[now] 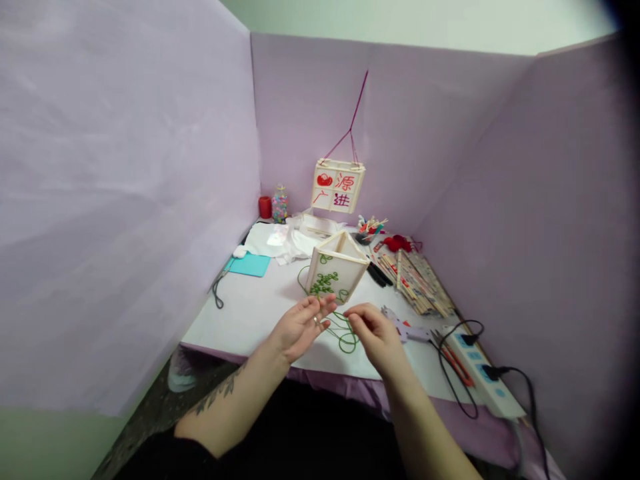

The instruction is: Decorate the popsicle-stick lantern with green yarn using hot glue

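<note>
A small lantern box (pixel 336 268) of wooden sticks and white paper, with green cord patterns on its sides, stands on the white table sheet (pixel 250 313). Loops of green cord (pixel 346 337) lie just in front of it. My left hand (pixel 300 327) is beside the box's near corner with fingers curled, pinching the green cord. My right hand (pixel 375 333) is close to it on the right, fingers pinched on the same cord.
A finished lantern (pixel 338 185) with red characters hangs at the back wall. A pile of wooden sticks (pixel 415 280), a white glue gun (pixel 407 329), a power strip (pixel 480 373), a teal card (pixel 249 265), white cloth and jars (pixel 279 204) surround the work spot. Purple partitions enclose the table.
</note>
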The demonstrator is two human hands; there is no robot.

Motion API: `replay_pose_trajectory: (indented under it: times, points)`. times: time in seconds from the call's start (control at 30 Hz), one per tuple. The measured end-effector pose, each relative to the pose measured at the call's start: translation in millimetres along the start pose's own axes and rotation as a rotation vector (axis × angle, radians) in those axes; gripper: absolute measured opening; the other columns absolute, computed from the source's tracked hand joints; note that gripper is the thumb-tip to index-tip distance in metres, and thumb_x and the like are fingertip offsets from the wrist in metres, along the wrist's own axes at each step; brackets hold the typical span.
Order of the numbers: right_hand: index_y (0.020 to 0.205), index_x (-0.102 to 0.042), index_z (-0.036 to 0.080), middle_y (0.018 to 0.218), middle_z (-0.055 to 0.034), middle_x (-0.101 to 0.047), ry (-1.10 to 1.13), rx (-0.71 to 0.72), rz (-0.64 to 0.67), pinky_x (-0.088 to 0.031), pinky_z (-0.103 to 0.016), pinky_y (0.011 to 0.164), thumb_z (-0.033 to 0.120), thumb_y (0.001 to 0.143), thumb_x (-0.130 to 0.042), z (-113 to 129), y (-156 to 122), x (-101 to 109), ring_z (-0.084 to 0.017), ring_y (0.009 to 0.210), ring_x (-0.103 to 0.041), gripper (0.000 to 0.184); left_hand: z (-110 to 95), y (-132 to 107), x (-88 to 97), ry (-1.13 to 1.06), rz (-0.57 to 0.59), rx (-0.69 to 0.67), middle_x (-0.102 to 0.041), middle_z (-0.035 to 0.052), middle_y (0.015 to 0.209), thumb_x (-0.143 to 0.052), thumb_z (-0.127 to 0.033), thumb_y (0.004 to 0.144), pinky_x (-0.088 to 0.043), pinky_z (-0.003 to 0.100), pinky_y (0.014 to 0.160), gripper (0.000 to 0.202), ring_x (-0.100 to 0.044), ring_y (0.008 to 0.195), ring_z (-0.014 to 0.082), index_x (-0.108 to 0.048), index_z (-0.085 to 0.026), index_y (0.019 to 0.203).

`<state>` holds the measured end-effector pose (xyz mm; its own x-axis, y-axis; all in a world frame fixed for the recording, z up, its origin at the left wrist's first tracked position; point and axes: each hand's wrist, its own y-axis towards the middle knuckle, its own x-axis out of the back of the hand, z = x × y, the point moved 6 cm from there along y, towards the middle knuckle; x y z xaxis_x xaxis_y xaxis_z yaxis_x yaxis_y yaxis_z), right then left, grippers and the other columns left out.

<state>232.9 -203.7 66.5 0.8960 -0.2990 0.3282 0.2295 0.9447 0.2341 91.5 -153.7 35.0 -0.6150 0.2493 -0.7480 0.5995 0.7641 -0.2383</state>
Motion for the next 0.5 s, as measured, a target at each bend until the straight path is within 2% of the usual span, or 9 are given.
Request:
replay_pose_trajectory:
  times: [0.07, 0.13, 0.23, 0.3, 0.37, 0.43, 0.47, 0.5]
  points:
    - [0.089, -0.071, 0.020, 0.089, -0.0071, -0.067, 0.115, -0.007, 0.089, -0.049, -0.030, 0.067, 0.047, 0.084, -0.061, 4, 0, -14, -0.020, 0.078, -0.061, 0.029, 6, 4, -2.4, -0.005, 0.009, -0.012, -0.065, 0.0061, 0.124, -0.084, -0.033, 0.070, -0.047, 0.031, 0.088, 0.029, -0.062, 0.107, 0.0189, -0.061, -0.017, 0.077]
    - [0.088, -0.069, 0.020, 0.084, -0.0049, -0.067, 0.227, -0.075, 0.140, -0.049, -0.029, 0.065, 0.049, 0.082, -0.063, 1, 0, -28, -0.018, 0.073, -0.059, 0.030, 14, 6, -4.1, 0.012, 0.009, -0.027, -0.067, 0.0069, 0.117, -0.087, -0.034, 0.066, -0.048, 0.031, 0.086, 0.032, -0.063, 0.097, 0.0171, -0.064, -0.015, 0.078]
    - [0.067, -0.057, 0.020, 0.064, 0.0016, -0.055, 0.290, -0.142, 0.130, -0.044, -0.026, 0.060, 0.049, 0.083, -0.063, -6, -2, -36, -0.014, 0.061, -0.051, 0.033, 24, 4, -4.5, 0.013, -0.002, -0.059, -0.069, 0.0072, 0.112, -0.088, -0.035, 0.065, -0.049, 0.030, 0.086, 0.032, -0.063, 0.094, 0.0164, -0.067, -0.014, 0.078]
    - [0.060, -0.050, 0.021, 0.061, 0.0028, -0.050, 0.236, -0.093, 0.124, -0.042, -0.026, 0.060, 0.047, 0.084, -0.063, -5, -7, -31, -0.013, 0.061, -0.048, 0.037, 29, 0, -3.0, -0.055, 0.012, -0.038, -0.068, 0.0073, 0.114, -0.085, -0.037, 0.070, -0.050, 0.031, 0.088, 0.031, -0.063, 0.099, 0.0180, -0.068, -0.015, 0.085]
    - [0.058, -0.050, 0.021, 0.062, 0.0024, -0.049, 0.140, -0.015, 0.224, -0.041, -0.026, 0.061, 0.043, 0.085, -0.063, -3, -16, -24, -0.014, 0.063, -0.047, 0.037, 32, -7, 2.8, -0.164, 0.017, 0.050, -0.069, 0.0063, 0.107, -0.077, -0.038, 0.080, -0.050, 0.033, 0.090, 0.028, -0.064, 0.100, 0.0183, -0.067, -0.017, 0.095]
    - [0.058, -0.053, 0.020, 0.064, 0.0013, -0.051, 0.061, 0.036, 0.430, -0.041, -0.028, 0.064, 0.040, 0.088, -0.061, -7, -32, -14, -0.015, 0.065, -0.050, 0.037, 24, -12, 15.4, -0.260, -0.025, 0.102, -0.067, 0.0012, 0.083, -0.065, -0.035, 0.091, -0.053, 0.032, 0.084, 0.019, -0.065, 0.083, 0.0141, -0.065, -0.018, 0.098]
    - [0.060, -0.056, 0.020, 0.067, 0.0000, -0.054, 0.053, 0.053, 0.530, -0.043, -0.029, 0.067, 0.039, 0.090, -0.061, -13, -42, -5, -0.016, 0.068, -0.053, 0.035, 13, -14, 24.4, -0.284, -0.064, 0.075, -0.060, -0.0026, 0.069, -0.058, -0.032, 0.095, -0.054, 0.030, 0.079, 0.016, -0.062, 0.070, 0.0110, -0.063, -0.018, 0.095]
    - [0.063, -0.060, 0.020, 0.073, -0.0021, -0.059, 0.063, 0.037, 0.555, -0.045, -0.031, 0.071, 0.039, 0.091, -0.060, -23, -50, 11, -0.017, 0.073, -0.056, 0.033, -3, -15, 33.8, -0.290, -0.099, 0.012, -0.049, -0.0061, 0.058, -0.051, -0.029, 0.099, -0.054, 0.026, 0.073, 0.018, -0.054, 0.057, 0.0083, -0.062, -0.018, 0.090]
